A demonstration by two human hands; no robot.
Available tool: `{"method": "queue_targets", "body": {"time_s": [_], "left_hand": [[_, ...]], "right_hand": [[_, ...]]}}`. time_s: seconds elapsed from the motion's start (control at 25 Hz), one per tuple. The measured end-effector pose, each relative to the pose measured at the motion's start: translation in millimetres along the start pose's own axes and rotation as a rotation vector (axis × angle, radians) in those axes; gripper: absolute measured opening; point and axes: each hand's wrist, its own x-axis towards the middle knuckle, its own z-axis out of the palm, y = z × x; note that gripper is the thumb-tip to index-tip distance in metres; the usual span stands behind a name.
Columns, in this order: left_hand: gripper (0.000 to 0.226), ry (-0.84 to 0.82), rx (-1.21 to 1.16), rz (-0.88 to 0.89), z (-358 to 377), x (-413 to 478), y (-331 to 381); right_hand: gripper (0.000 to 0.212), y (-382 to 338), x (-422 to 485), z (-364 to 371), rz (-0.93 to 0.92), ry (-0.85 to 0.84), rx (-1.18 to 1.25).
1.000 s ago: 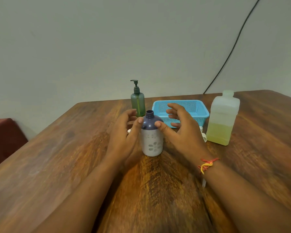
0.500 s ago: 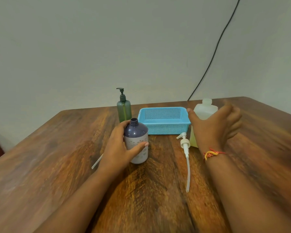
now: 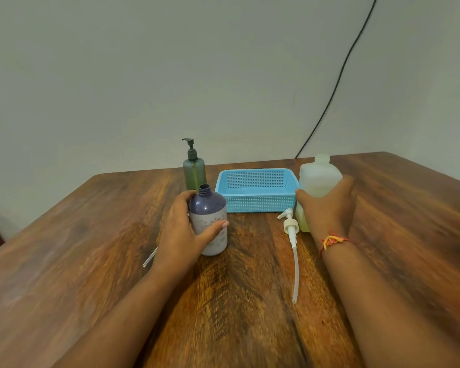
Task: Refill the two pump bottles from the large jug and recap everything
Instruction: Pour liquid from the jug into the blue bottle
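Note:
My left hand is wrapped around the purple pump bottle, which stands upright on the wooden table with its neck uncapped. Its white pump head with a long tube lies on the table to the right. My right hand grips the side of the large translucent jug, which holds yellowish liquid low down and still wears its cap. A green pump bottle with its dark pump on stands behind the purple one.
A blue perforated basket sits between the green bottle and the jug. A thin clear tube pokes out from behind my left wrist. A black cable runs down the wall to the table's back edge.
My right hand left the purple bottle, swung right and closed on the jug. The left hand kept its hold on the purple bottle. The view shifted to the right.

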Motion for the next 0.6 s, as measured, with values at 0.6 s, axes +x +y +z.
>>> {"method": "queue_targets", "body": {"time_s": [0.6], "left_hand": [[0.078, 0.050, -0.008, 0.047, -4.1, -1.3, -5.6]], "right_hand": [[0.073, -41.2, -50.0, 3.2, -0.491, -0.381, 0.157]]}}
